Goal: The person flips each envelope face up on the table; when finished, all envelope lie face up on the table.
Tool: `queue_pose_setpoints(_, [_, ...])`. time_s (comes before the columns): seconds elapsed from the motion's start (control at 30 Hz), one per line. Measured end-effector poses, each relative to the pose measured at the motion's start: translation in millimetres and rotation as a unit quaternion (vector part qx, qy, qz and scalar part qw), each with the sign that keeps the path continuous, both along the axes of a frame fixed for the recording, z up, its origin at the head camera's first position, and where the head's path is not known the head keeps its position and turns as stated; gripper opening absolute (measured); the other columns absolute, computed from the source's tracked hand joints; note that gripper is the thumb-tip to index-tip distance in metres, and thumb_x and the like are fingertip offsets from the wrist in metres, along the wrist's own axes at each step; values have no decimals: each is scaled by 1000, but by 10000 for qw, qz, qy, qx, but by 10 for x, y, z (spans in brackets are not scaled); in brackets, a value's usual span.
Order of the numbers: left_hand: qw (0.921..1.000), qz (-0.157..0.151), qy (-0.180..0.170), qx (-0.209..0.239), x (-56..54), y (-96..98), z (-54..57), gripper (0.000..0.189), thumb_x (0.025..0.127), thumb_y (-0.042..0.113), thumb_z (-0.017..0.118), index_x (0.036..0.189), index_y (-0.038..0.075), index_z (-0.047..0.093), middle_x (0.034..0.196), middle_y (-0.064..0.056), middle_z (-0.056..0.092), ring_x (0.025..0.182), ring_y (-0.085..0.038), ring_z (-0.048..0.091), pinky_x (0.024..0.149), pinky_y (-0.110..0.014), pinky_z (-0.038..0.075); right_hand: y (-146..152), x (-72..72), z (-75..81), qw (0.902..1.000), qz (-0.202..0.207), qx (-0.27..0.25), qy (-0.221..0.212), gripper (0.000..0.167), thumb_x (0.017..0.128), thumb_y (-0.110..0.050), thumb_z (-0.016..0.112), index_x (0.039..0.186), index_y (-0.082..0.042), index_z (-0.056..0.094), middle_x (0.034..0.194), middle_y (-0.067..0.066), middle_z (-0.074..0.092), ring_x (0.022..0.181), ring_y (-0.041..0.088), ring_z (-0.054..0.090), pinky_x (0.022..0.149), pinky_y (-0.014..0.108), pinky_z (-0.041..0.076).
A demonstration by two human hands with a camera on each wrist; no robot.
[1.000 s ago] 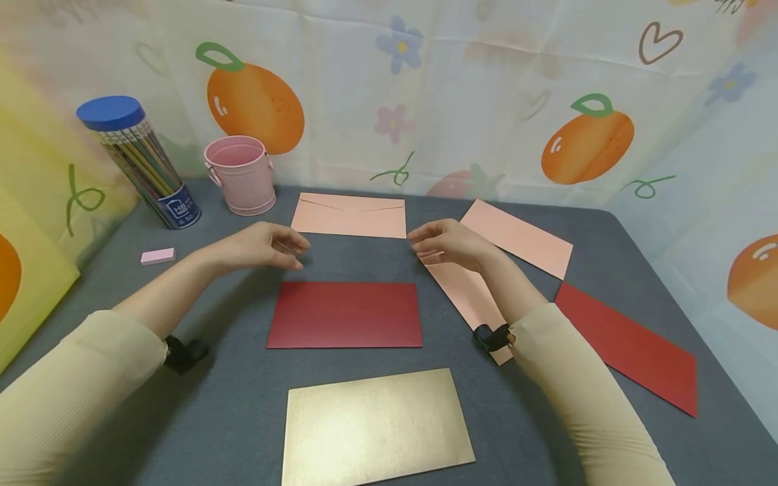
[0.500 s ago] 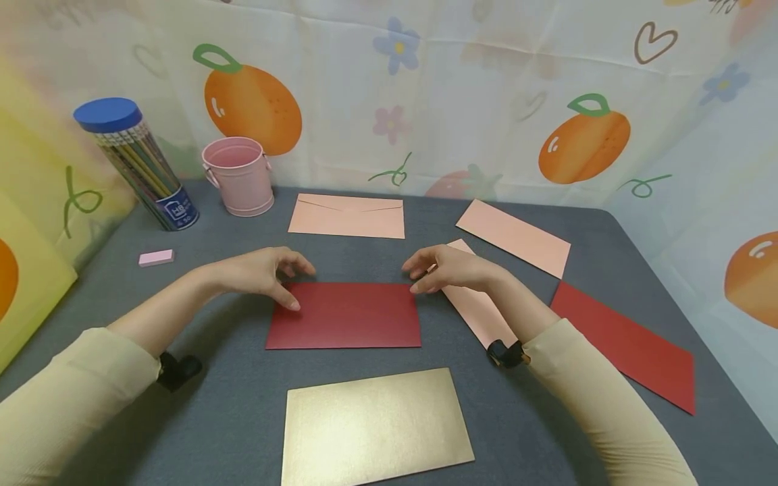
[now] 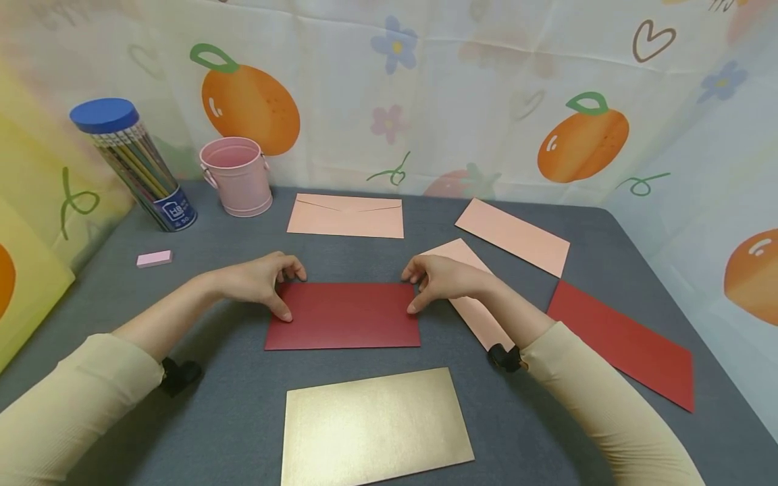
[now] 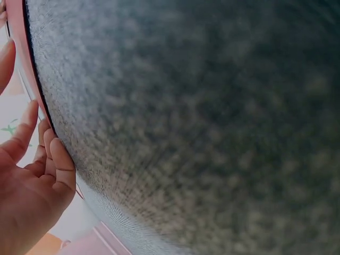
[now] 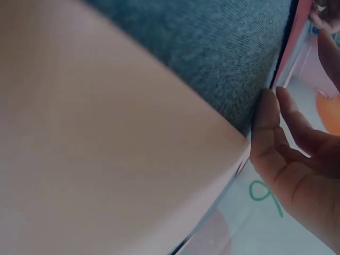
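Observation:
A dark red envelope [image 3: 349, 324] lies flat in the middle of the table, no flap showing. At its far left corner, my left hand [image 3: 252, 280] has the thumb on top and bent fingers at the back edge. My right hand [image 3: 446, 277] takes the far right corner in the same way. Both wrist views show fingertips [image 4: 32, 111] close along the red edge; how firmly they grip is hard to see. Just in front lies a gold envelope [image 3: 377, 428]. Under my right forearm, a pink envelope [image 3: 480, 317] is partly hidden.
Behind the hands lies a pink envelope [image 3: 345, 216] with its flap line showing. Another pink one [image 3: 513, 236] and a second red one [image 3: 626, 344] lie on the right. At back left stand a pink bucket [image 3: 237, 179], a pencil tub [image 3: 136, 165] and a pink eraser [image 3: 154, 258].
Both hands have come down and toward me from behind the dark red envelope to its far corners, thumbs settling on its top. The envelopes have stayed in place.

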State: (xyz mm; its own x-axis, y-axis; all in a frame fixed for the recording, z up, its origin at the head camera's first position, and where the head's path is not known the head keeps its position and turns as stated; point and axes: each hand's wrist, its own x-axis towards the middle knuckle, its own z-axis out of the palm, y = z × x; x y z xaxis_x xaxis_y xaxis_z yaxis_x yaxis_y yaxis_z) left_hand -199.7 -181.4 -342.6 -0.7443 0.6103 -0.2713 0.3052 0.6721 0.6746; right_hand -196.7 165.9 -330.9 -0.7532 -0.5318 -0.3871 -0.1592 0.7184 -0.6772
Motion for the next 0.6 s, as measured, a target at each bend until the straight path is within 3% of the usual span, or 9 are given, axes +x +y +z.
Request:
queue_pose_setpoints(0.4, [9990,19,318,-308,9,75,14,58,63,20,93,100,1,53,101,-14,47,94,-24,42,73,-30,37,-101,47,-68,9956,160,501,772,57,69,-7,89,113,2,55,111,15,56,88,20,52,76,26,48])
queue_pose_setpoints(0.6, [9987,63,371,-340,26,76,42,59,62,20,94,98,2,50,99,-13,46,93,-24,41,74,-30,35,-126,26,-76,9951,55,541,827,52,68,-6,89,106,0,53,104,14,58,83,19,50,70,24,43])
